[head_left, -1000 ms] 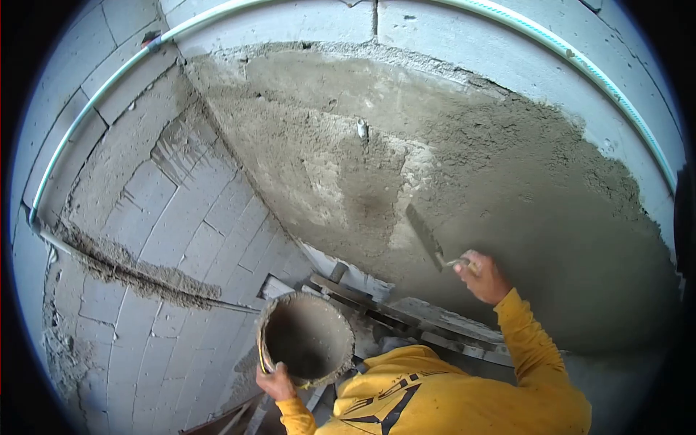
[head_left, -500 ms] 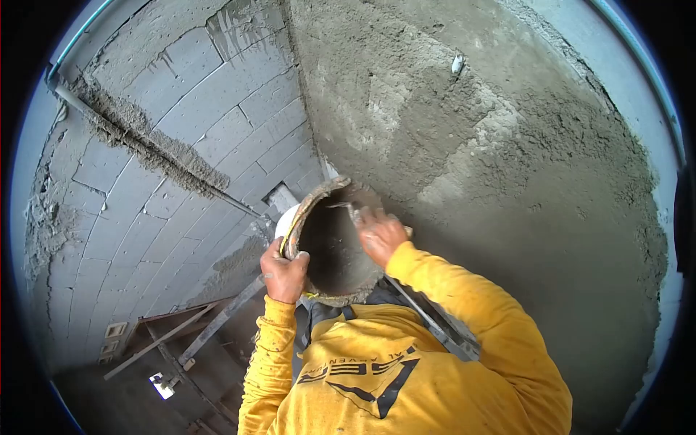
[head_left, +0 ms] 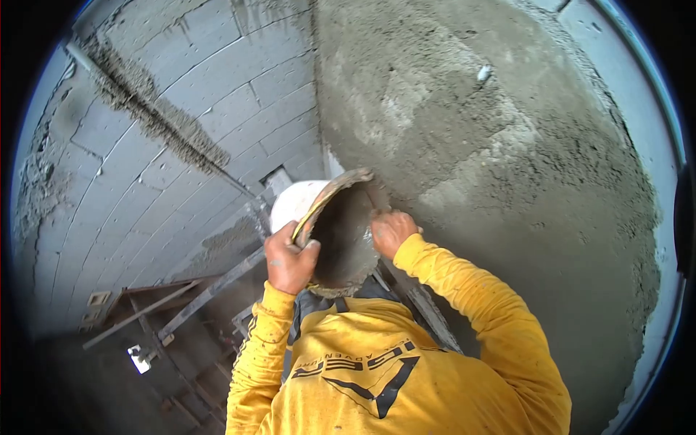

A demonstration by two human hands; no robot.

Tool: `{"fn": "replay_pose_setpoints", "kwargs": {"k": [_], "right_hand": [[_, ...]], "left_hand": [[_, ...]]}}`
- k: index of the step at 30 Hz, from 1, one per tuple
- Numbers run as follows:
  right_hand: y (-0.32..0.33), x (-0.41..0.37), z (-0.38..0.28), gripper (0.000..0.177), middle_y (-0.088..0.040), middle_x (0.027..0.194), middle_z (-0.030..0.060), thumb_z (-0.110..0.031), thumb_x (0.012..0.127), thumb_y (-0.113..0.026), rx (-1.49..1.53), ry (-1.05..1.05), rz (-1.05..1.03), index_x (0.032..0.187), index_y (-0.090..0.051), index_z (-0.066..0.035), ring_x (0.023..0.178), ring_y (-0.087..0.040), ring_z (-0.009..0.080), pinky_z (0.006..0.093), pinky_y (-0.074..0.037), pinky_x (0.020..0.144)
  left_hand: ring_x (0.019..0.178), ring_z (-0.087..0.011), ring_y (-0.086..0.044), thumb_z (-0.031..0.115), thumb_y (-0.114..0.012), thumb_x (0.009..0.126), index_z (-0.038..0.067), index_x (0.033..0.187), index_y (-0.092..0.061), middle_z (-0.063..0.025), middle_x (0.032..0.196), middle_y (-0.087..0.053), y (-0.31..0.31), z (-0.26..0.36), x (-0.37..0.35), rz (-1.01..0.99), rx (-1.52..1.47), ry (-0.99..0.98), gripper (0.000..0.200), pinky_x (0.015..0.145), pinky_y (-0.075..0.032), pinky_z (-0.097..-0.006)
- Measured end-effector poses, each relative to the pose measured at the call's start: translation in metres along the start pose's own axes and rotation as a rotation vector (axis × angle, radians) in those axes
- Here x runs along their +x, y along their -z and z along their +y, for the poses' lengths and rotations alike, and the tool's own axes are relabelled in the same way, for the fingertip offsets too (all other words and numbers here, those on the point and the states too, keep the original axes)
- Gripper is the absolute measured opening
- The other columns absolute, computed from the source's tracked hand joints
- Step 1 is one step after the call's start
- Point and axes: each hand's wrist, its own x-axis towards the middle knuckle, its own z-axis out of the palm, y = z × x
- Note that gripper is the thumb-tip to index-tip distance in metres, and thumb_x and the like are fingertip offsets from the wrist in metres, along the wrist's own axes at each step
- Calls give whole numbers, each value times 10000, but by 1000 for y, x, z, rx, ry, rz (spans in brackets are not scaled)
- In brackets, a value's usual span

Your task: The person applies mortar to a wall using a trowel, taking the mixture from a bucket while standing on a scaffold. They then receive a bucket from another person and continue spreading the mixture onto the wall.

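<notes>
- One bucket (head_left: 350, 235), slightly below the view's centre; white outer side, mortar-crusted rim, mouth tilted to show a dark, wet grey interior.
- One left hand (head_left: 288, 262), at the bucket's eight o'clock; fingers closed around the rim and a yellow strip (head_left: 313, 215), thumb toward the mouth.
- One right hand (head_left: 394, 232), at the bucket's three o'clock, beside the opening; fingers curled, fingertips hidden, so what they pinch, if anything, cannot be told.
- One yellow shirt (head_left: 406, 384), six o'clock, long-sleeved, speckled, with dark lettering.
- One plastered wall (head_left: 565, 239), from twelve to four o'clock; rough above, smoother below, a small white fitting (head_left: 484, 72) at one o'clock.
- One block wall (head_left: 181, 181), nine to eleven o'clock, crossed by a mortar-filled channel (head_left: 156, 119).
- Several wooden bars (head_left: 210, 293), from seven to eight o'clock, left of the shirt.
</notes>
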Motion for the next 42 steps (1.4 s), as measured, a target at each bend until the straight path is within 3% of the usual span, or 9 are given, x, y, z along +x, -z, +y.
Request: {"fn": "replay_pose_setpoints", "kwargs": {"k": [3, 5, 12, 13, 18, 26, 32, 37, 42], "right_hand": [[-20, -8, -1, 213, -709, 816, 195, -253, 844, -634, 234, -54, -117, 906, -689, -57, 802, -707, 350, 488, -549, 744], [-13, -15, -13, 205, -710, 857, 196, -229, 866, -625, 386, -97, -230, 916, -709, -48, 810, -706, 357, 482, -559, 755], [-80, -17, -32, 240, -676, 919, 184, -168, 905, -582, 400, 565, 105, 1022, -712, -3, 817, -684, 331, 420, -567, 711], [-46, -19, -42, 271, -689, 930, 211, -214, 932, -595, 693, 309, -3, 1035, -692, 17, 840, -693, 379, 446, -565, 732], [-3, 11, -57, 412, -691, 1032, 301, -370, 973, -595, 741, -122, -355, 1085, -675, 19, 978, -665, 469, 499, -543, 862], [10, 47, -76, 563, -689, 1044, 319, -444, 919, -660, 676, -90, -313, 1197, -650, 44, 1006, -673, 473, 477, -530, 901], [10, 76, -86, 635, -703, 1023, 269, -421, 911, -697, 840, 100, -235, 1261, -585, 97, 883, -707, 393, 426, -544, 862], [13, 99, -9, 293, -619, 798, 33, -216, 988, -656, 1544, -397, -736, 1162, -639, 19, 617, -605, 117, 271, -533, 553], [71, 98, 129, 155, -570, 693, 8, -223, 997, -611, 1345, -834, -98, 1028, -617, -71, 472, -505, 106, 246, -453, 420]], "left_hand": [[661, -379, -624, 61, -706, 733, -38, 912, -628, -225, 741, -596, -2, 19, 0, -67, -14, -89, 218, 653, -500, -399], [570, -220, -431, 56, -676, 723, -50, 830, -584, -167, 650, -472, -10, 23, -2, 3, -51, -151, 177, 581, -441, -348], [568, -241, -458, 65, -691, 716, -45, 849, -604, -197, 668, -496, -7, 2, -21, 86, 2, -87, 193, 591, -454, -350], [679, -355, -652, 61, -711, 731, -67, 953, -646, -211, 767, -641, 0, -10, -27, 71, 34, -20, 264, 673, -515, -389], [760, -115, -563, 81, -710, 755, -115, 998, -640, -86, 823, -664, 11, -37, -41, 302, -291, 288, 320, 715, -512, -309], [736, -131, -527, 90, -719, 763, -62, 1006, -640, -34, 836, -610, 35, -110, -34, 497, -315, 332, 297, 693, -480, -304], [725, -114, -494, 55, -687, 780, -44, 991, -637, -3, 816, -564, 65, -161, -54, 625, -213, 394, 238, 667, -451, -292], [758, -133, -503, 61, -676, 782, -61, 1043, -634, -17, 856, -579, 96, -192, -74, 628, -48, 496, 291, 714, -457, -301], [820, -172, -564, 66, -664, 780, -89, 1105, -632, -88, 919, -643, 112, -208, -80, 576, 21, 566, 361, 792, -491, -334]]}}
